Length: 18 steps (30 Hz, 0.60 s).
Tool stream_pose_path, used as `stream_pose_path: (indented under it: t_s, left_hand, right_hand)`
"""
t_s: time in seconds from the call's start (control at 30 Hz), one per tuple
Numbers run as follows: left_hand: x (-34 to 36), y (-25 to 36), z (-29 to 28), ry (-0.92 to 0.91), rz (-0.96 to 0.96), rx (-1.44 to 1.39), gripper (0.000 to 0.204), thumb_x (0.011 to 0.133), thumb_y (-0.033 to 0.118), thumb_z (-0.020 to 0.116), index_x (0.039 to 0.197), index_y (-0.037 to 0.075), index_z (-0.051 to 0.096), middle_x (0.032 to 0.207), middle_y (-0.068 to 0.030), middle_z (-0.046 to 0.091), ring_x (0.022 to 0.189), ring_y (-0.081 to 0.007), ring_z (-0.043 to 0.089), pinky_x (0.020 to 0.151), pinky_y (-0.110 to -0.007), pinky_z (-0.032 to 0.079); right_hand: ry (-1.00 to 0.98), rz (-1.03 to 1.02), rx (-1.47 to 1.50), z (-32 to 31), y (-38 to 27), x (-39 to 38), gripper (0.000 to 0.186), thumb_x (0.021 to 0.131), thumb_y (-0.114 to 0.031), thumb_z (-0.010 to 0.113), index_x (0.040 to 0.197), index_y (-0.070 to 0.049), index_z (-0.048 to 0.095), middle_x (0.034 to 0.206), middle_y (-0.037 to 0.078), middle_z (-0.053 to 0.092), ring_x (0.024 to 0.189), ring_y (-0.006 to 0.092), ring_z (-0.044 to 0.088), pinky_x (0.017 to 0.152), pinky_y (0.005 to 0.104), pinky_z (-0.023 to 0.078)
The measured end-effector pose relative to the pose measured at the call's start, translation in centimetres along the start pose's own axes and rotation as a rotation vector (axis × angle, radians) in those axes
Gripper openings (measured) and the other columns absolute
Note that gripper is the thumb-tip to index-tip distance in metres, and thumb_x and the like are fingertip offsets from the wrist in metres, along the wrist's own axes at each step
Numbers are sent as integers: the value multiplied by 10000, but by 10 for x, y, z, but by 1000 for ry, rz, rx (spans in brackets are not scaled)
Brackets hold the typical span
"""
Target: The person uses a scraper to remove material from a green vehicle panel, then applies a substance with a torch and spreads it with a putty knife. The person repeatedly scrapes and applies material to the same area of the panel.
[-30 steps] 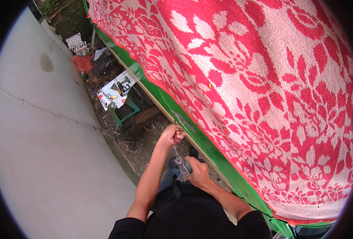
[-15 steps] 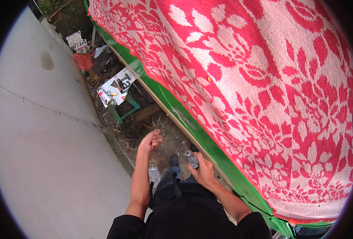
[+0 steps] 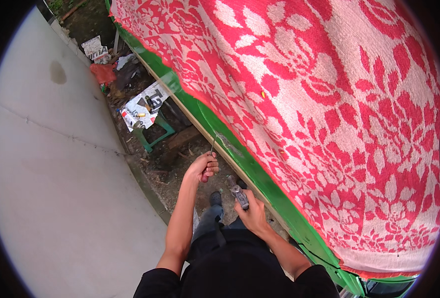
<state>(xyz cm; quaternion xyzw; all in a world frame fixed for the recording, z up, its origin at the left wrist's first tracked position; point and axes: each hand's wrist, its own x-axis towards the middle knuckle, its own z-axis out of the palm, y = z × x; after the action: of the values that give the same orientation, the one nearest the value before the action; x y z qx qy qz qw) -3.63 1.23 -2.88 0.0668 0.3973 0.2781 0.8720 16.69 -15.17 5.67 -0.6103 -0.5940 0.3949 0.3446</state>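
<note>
My left hand is closed around a screwdriver. Its thin metal shaft points up toward the wooden strip along the green panel, and a reddish handle end shows below the fingers. I cannot tell whether the tip touches the strip. Lower and to the right, my right hand grips what looks like a hammer. The worn grey metal head sticks out past the fingers; the handle is hidden in the palm. The two tools are apart.
A red-and-white flowered cloth covers the green panelled body on the right. A pale wall closes in the left. Ahead stands a green stool with a printed sheet and small items. Plastic bags lie beyond.
My left hand has moved right and slightly up with the screwdriver, closer to the wooden strip. My right hand with the hammer has barely shifted.
</note>
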Motion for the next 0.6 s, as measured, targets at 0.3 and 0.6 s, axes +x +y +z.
stream_pose_path:
  t_s: [0.3, 0.6]
  left_hand:
    - [7, -3, -29, -59, -45, 1, 196, 946, -21, 516, 970, 166, 463, 561, 51, 292, 428, -61, 279, 323, -219, 179]
    - [9, -26, -51, 189, -46, 109, 200, 923, -20, 462, 946, 176, 429, 580, 47, 289, 426, -76, 277, 349, -239, 193]
  right_hand:
    - [61, 32, -6, -6, -3, -2, 345, 829, -87, 731, 1134, -33, 578, 825, 221, 668, 745, 379, 695, 625, 407, 518]
    - [109, 6, 4, -10, -8, -5, 333, 841, -101, 726, 1132, -31, 580, 826, 220, 667, 743, 382, 693, 625, 404, 520]
